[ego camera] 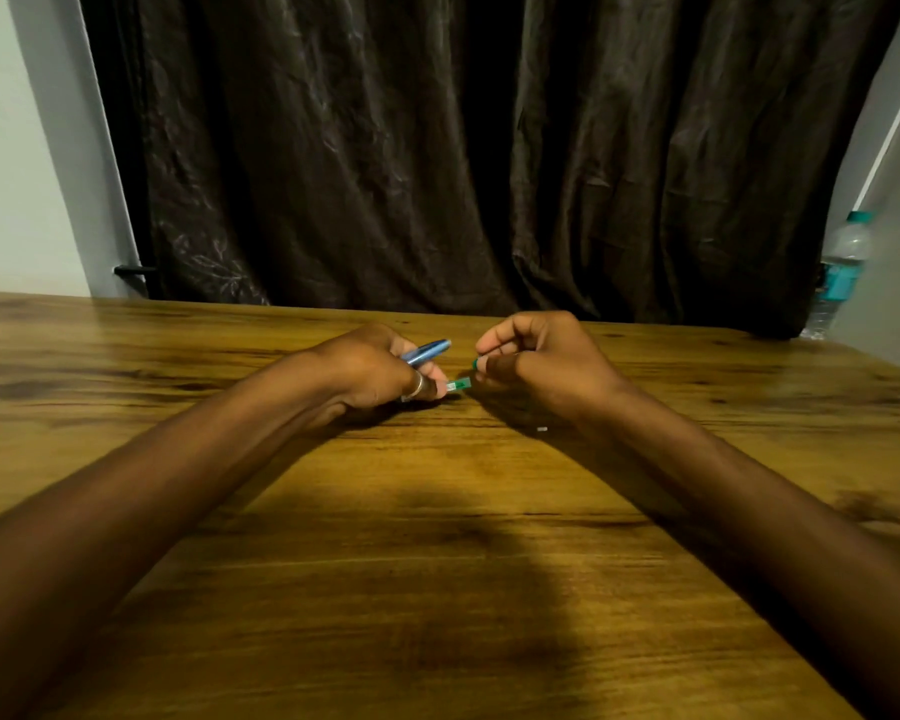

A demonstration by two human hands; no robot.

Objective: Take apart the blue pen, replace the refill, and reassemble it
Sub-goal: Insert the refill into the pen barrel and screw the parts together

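My left hand [372, 368] is closed around a blue pen part [428, 351] that sticks out up and to the right between its fingers. A short green piece [459, 385] spans the gap between both hands' fingertips, low over the wooden table [437, 563]. My right hand [533, 358] is curled, its fingertips pinching the right end of that green piece; a green tip [474, 362] shows at its thumb. A ring is on a finger of my left hand. What lies inside either fist is hidden.
A tiny white piece [542, 429] lies on the table just under my right wrist. A plastic water bottle [836, 272] with a teal label stands at the far right edge. A dark curtain [463, 148] hangs behind the table.
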